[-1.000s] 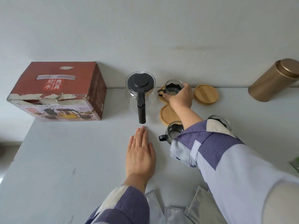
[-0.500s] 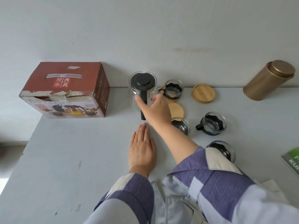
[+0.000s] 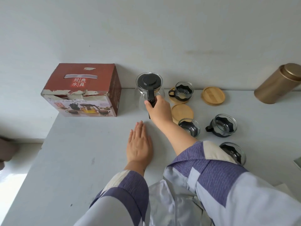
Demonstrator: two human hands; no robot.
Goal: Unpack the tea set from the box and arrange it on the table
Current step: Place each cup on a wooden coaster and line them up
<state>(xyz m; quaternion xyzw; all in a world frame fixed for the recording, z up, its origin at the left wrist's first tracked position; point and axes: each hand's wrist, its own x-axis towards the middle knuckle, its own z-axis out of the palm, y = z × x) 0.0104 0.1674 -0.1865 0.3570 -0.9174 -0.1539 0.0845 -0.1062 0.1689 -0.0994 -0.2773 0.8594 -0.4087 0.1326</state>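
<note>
Gripping: right hand curls round the black handle of the clear glass teapot with a black lid; the teapot stands upright at the back of the pale grey table, just right of the box
Left hand: left hand lies flat on the table, palm down, fingers straight and together, holding nothing; it is in front of the teapot
Box: red cardboard tea set box with white Chinese characters on top sits at the table's back left; its front top edge is torn
Cups: four small glass cups in black holders; one stands on a round bamboo coaster just right of the teapot; one is beside the right forearm; one is further right; one is nearest, partly hidden by the sleeve
Coasters: one bare round bamboo coaster by the right hand; another near the back wall
Far right: gold cylindrical metal tin, tilted in this wide view
</note>
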